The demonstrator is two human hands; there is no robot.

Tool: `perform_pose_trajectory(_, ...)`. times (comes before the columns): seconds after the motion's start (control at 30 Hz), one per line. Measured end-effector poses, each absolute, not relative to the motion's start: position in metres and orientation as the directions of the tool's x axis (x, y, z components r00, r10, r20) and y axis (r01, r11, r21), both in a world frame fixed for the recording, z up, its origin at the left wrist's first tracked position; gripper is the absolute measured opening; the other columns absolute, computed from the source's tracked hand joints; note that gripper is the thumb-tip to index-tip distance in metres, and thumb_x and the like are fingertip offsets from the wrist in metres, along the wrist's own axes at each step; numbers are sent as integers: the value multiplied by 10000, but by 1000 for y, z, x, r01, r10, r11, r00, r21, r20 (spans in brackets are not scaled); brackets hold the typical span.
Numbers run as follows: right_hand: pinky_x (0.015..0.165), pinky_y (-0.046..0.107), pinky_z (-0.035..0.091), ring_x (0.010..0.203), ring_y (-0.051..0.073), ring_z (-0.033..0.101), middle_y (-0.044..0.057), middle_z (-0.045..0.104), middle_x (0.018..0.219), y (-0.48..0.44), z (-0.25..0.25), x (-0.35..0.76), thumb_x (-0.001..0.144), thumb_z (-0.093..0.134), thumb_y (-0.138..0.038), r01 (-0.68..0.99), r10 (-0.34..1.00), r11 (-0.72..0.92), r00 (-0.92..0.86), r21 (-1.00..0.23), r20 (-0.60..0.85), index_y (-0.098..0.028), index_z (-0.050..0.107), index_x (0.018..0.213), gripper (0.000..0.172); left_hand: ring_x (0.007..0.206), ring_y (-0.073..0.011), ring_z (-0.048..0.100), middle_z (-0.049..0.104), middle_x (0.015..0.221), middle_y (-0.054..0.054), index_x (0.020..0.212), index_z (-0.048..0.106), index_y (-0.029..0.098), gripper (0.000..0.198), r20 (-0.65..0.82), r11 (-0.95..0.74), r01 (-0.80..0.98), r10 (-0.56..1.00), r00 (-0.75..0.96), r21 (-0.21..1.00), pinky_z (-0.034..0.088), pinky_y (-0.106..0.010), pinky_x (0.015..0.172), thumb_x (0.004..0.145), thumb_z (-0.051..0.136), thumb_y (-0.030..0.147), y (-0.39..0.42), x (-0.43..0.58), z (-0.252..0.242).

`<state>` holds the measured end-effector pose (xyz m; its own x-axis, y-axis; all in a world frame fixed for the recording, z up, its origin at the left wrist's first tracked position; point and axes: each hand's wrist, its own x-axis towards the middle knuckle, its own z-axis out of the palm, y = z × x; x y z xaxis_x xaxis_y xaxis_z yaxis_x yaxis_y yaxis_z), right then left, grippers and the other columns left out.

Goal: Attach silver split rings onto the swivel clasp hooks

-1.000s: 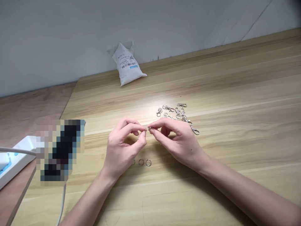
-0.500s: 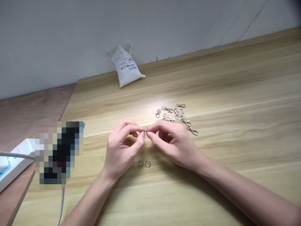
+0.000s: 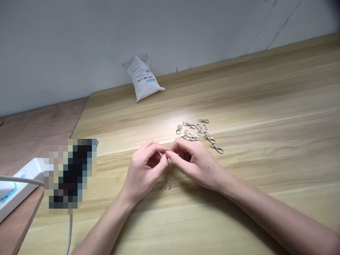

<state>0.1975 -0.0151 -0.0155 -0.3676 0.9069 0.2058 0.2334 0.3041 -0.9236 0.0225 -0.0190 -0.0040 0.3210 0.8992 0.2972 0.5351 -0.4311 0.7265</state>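
Observation:
Above the table, my left hand (image 3: 147,166) and my right hand (image 3: 195,161) meet fingertip to fingertip. Both pinch what looks like a small metal ring (image 3: 169,149), of which only a sliver shows; the fingers cover the rest. Two loose split rings (image 3: 168,186) lie on the wood below, beside my left wrist. Beyond my right hand is a scattered group of silver swivel clasps (image 3: 210,139), several of them with rings attached. The knuckles of my right hand come close to the nearest clasps.
A white plastic packet (image 3: 145,79) with a barcode label rests by the wall at the back. On the left are a blurred-out dark object (image 3: 73,173), a white power strip (image 3: 23,182) and a cable (image 3: 70,230) running to the front edge.
My hands have shifted slightly right and closer together, so the pinched metal piece shows less. A third loose ring beside my left wrist is now hidden. The view has tilted a little.

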Motion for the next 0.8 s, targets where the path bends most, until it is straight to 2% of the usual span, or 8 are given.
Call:
perform_pose_trajectory(0.23, 525, 215, 356, 560, 78, 461, -38, 548, 648, -15, -15, 197, 910, 544, -217, 238, 911, 302, -356, -923, 207, -175, 544, 747, 169, 689, -119, 553, 618, 780, -4, 829, 637, 195, 84, 288, -424, 549, 903, 320, 720, 455, -249, 655, 868, 581, 146, -19, 21, -3)
perform_pose_trajectory(0.4, 520, 212, 370, 577, 81, 497, -12, 619, 688, -16, -14, 197, 914, 538, -202, 227, 917, 312, -328, -923, 229, -160, 630, 804, 149, 675, -112, 553, 610, 762, 0, 828, 632, 191, 88, 315, -435, 549, 900, 302, 714, 459, -241, 633, 868, 577, 135, -18, 20, -1)
perform_pose_trajectory(0.6, 481, 208, 365, 506, 64, 449, -30, 564, 656, -16, -15, 196, 892, 568, -230, 261, 937, 293, -268, -920, 223, -160, 618, 867, 90, 678, -104, 562, 612, 777, 1, 828, 627, 194, 103, 348, -455, 529, 890, 295, 716, 476, -225, 618, 858, 581, 107, -19, 21, 0)
perform_pose_trajectory(0.8, 499, 205, 393, 560, 73, 498, 13, 642, 750, -16, -15, 197, 902, 560, -218, 249, 917, 320, -326, -914, 232, -144, 686, 1030, 194, 696, -103, 567, 615, 783, 6, 830, 632, 194, 110, 381, -476, 535, 879, 285, 698, 484, -224, 646, 838, 597, 91, -19, 19, -1)
